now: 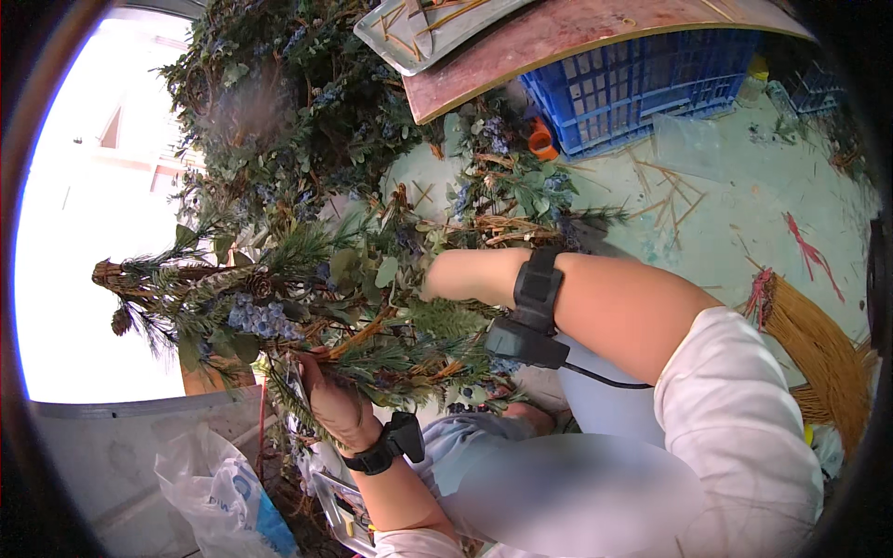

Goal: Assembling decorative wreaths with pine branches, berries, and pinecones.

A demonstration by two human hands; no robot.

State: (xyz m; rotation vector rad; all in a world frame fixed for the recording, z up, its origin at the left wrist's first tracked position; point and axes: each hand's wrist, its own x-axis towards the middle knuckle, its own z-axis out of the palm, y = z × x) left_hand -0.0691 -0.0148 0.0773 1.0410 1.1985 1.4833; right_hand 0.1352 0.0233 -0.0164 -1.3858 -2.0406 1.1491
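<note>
An artificial wreath point(265, 316) of brown twigs, pine sprigs, green leaves, pinecones and blue berry clusters is held up in front of me. My left hand point(342, 409) grips its lower edge, the thumb and fingers bent round the twigs. From the right my right hand point(451, 276) reaches across to the foliage. Leaves and the turn of the wrist hide its fingers, so what they hold does not show. A black strapped device sits on each wrist.
A large heap of similar greenery point(279, 121) rises behind. A wooden board point(595, 42) with a metal tray point(428, 33) sits above a blue crate point(642, 88). Loose sticks lie on the floor, a tied bundle of thin sticks point(809, 335) at right, a plastic bag point(219, 493) at lower left.
</note>
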